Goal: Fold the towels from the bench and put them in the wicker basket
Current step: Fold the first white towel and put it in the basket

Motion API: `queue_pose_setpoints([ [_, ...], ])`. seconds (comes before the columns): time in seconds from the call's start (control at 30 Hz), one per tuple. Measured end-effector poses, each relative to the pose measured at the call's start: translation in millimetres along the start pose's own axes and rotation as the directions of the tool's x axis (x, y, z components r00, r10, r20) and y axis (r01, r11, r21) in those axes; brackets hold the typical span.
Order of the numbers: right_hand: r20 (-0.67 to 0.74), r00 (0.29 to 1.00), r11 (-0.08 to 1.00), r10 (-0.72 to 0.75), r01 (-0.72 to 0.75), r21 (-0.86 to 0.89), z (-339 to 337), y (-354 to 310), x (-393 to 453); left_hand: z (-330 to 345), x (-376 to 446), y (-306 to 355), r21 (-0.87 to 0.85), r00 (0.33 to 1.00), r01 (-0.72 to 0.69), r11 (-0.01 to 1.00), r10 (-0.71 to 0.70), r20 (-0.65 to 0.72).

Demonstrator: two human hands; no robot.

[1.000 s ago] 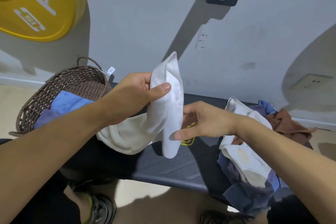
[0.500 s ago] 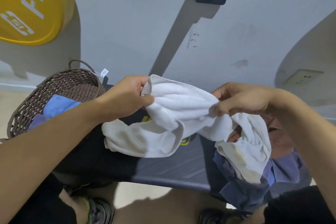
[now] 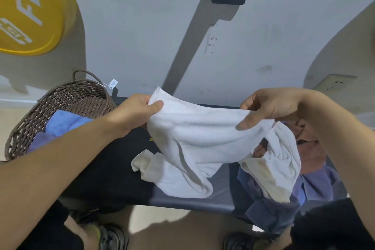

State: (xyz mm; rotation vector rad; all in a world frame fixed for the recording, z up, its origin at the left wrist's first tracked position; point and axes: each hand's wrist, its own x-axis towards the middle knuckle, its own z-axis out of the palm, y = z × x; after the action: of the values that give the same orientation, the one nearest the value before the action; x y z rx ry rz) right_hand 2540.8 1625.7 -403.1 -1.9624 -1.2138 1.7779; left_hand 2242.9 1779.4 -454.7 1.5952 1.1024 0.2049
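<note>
Left hand (image 3: 135, 112) and right hand (image 3: 269, 107) each pinch the white towel (image 3: 194, 140), stretched left-to-right over the bench (image 3: 188, 202).

Dark bench (image 3: 203, 199), towel pile (image 3: 316, 184), wicker basket (image 3: 67, 97).

A white towel (image 3: 194, 128) with yellowish stains is showing at centre frame. At left, a brown woven wicker basket (image 3: 81, 97) is holding blue cloths (image 3: 65, 122). A yellow disc (image 3: 30, 6) with white lettering is filling the upper left.
</note>
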Motion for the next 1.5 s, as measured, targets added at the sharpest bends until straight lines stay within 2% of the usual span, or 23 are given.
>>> queue_pose_setpoints([
  [0.07,-0.063,0.998,0.999,0.019,-0.021,-0.025,2.4,2.1,8.1,-2.0,6.3,-7.2,0.121,0.997,-0.033,0.992,0.042,-0.068],
  [0.17,-0.133,0.991,0.999,0.026,-0.02,0.047,3.6,11.1,25.4,-6.1,15.5,-15.0,0.324,0.982,-0.068,0.944,0.121,-0.146],
  [0.27,-0.304,0.952,0.998,0.044,-0.03,0.051,8.4,18.0,41.9,-8.7,23.2,-21.0,0.515,0.976,-0.038,0.856,0.142,-0.164],
  [0.43,-0.546,0.838,0.991,0.024,0.052,0.123,12.8,24.9,69.5,-7.6,43.1,-39.3,0.359,0.977,0.12,0.925,-0.045,-0.21],
  [0.57,-0.672,0.739,0.966,0.036,0.147,0.214,12.4,32.6,87.9,2.2,59.7,-50.9,0.002,0.93,0.077,0.997,-0.071,-0.361],
  [0.6,-0.697,0.715,0.97,0.049,0.134,0.205,12.0,35.5,91.1,5.2,61.6,-52.2,0.006,0.916,0.053,0.999,-0.046,-0.399],
  [0.63,-0.717,0.695,0.985,0.054,0.083,0.155,11.2,38.7,93.6,8.6,62.4,-52.2,0.104,0.908,0.051,0.993,-0.003,-0.419],
  [0.67,-0.721,0.691,0.998,0.056,-0.009,0.069,10.7,41.3,94.8,13.6,61.9,-52.1,0.243,0.912,0.053,0.969,0.052,-0.407],
  [0.73,-0.64,0.763,0.977,0.093,-0.194,-0.089,15.2,42.4,95.2,31.3,53.5,-50.9,0.437,0.951,-0.005,0.899,0.14,-0.277],
  [0.8,-0.463,0.865,0.945,0.194,-0.292,-0.15,26.9,41.2,94.7,55.8,39.1,-54.3,0.506,0.977,-0.137,0.852,0.201,-0.074],
  [0.83,-0.384,0.892,0.93,0.238,-0.323,-0.175,33.3,41.0,95.4,68.2,30.6,-58.0,0.516,0.973,-0.209,0.83,0.227,0.029],
  [0.9,-0.284,0.913,0.891,0.292,-0.368,-0.267,45.8,39.7,97.5,89.3,15.7,-67.1,0.524,0.941,-0.338,0.782,0.261,0.217],
  [0.97,-0.25,0.908,0.84,0.335,-0.408,-0.357,56.8,38.5,101.0,104.6,8.1,-74.6,0.555,0.889,-0.446,0.703,0.276,0.365],
  [1.07,-0.211,0.9,0.822,0.381,-0.434,-0.369,73.7,38.9,107.4,115.2,6.6,-82.6,0.62,0.83,-0.543,0.566,0.251,0.498],
  [1.17,-0.186,0.905,0.819,0.382,-0.425,-0.386,88.7,42.2,111.1,111.9,9.9,-86.3,0.631,0.8,-0.556,0.541,0.142,0.584],
  [1.27,-0.154,0.924,0.826,0.35,-0.382,-0.415,88.7,46.0,110.7,107.7,15.6,-84.0,0.65,0.814,-0.535,0.54,0.124,0.567],
  [1.4,-0.202,0.95,0.864,0.238,-0.302,-0.403,72.2,40.3,106.2,91.6,20.3,-81.2,0.639,0.845,-0.443,0.629,0.054,0.533],
  [1.5,-0.246,0.955,0.888,0.165,-0.253,-0.384,54.7,36.2,100.0,63.2,19.3,-75.5,0.638,0.865,-0.4,0.658,0.042,0.5],
])
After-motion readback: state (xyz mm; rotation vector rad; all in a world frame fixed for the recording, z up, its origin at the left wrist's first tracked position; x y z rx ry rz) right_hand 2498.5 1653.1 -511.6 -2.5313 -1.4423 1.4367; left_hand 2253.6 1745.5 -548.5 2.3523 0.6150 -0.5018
